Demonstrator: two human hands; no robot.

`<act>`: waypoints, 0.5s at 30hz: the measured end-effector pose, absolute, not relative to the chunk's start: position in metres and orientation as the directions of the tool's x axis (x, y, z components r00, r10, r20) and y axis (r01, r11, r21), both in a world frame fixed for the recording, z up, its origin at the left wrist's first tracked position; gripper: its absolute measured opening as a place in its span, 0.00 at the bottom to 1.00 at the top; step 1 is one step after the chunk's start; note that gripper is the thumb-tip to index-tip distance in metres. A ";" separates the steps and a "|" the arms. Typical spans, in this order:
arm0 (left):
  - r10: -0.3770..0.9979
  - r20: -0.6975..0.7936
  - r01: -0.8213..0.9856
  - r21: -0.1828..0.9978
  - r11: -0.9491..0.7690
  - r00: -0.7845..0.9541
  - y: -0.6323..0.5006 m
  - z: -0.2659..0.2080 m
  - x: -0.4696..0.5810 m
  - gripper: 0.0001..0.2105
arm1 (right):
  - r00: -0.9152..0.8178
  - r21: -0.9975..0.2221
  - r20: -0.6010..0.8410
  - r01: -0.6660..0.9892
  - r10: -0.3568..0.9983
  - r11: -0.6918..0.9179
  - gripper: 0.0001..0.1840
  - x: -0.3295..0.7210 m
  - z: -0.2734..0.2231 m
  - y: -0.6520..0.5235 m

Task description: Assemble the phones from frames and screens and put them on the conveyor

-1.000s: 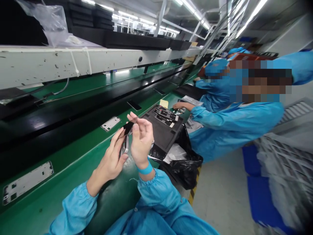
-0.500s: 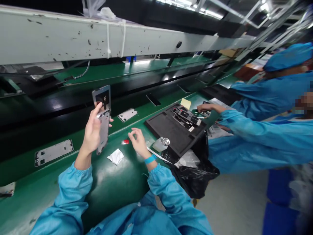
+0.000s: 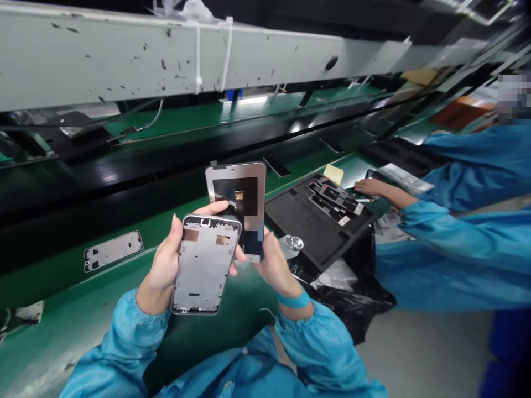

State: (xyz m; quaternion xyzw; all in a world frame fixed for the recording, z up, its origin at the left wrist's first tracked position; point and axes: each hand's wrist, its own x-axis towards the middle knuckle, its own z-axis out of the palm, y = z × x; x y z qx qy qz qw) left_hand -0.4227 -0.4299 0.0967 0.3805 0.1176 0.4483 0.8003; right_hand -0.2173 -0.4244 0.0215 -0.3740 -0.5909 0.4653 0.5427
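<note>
The left hand (image 3: 164,265) has its grip wrapped around a grey phone frame (image 3: 205,268), thumb along the near edge and fingertips showing past the far edge. The right hand (image 3: 276,265), with a blue wristband (image 3: 293,301) below it, grasps the lower right edge of a screen panel (image 3: 251,221), whose back shows a dark rectangle and a small gold connector (image 3: 239,195). Both pieces are held up above the green bench (image 3: 95,309); the frame overlaps the panel's lower left part, and whether the two touch cannot be told. A left finger reaches across the back of the panel. Another frame (image 3: 114,251) lies flat on the bench to the left, and a dark slab (image 3: 276,165) lies beyond the panel. To the right, a black tray (image 3: 286,218) carries a pile of dark strips (image 3: 332,203), with a yellow paper (image 3: 333,174) just beside it. A metal-capped bottle (image 3: 292,245) stands near the right hand. Farther right, a co-worker's hand (image 3: 369,188) reaches over the bench.
</note>
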 end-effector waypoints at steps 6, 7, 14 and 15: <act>0.829 0.181 -0.658 0.704 0.266 0.529 -0.444 0.093 -0.411 0.36 | -0.237 -0.939 0.192 -0.326 0.952 0.108 0.28 -0.225 0.057 -0.450; 0.822 0.187 -0.660 0.700 0.273 0.537 -0.445 0.092 -0.410 0.35 | -0.213 -0.941 0.176 -0.322 0.961 0.101 0.31 -0.227 0.055 -0.451; 0.833 0.198 -0.716 0.633 0.294 0.517 -0.447 0.101 -0.410 0.35 | -0.201 -0.953 0.283 -0.165 0.938 0.252 0.42 -0.209 0.036 -0.459; 0.837 0.201 -0.730 0.616 0.296 0.509 -0.449 0.104 -0.410 0.34 | -0.182 -0.942 0.333 -0.107 0.925 0.318 0.41 -0.201 0.030 -0.462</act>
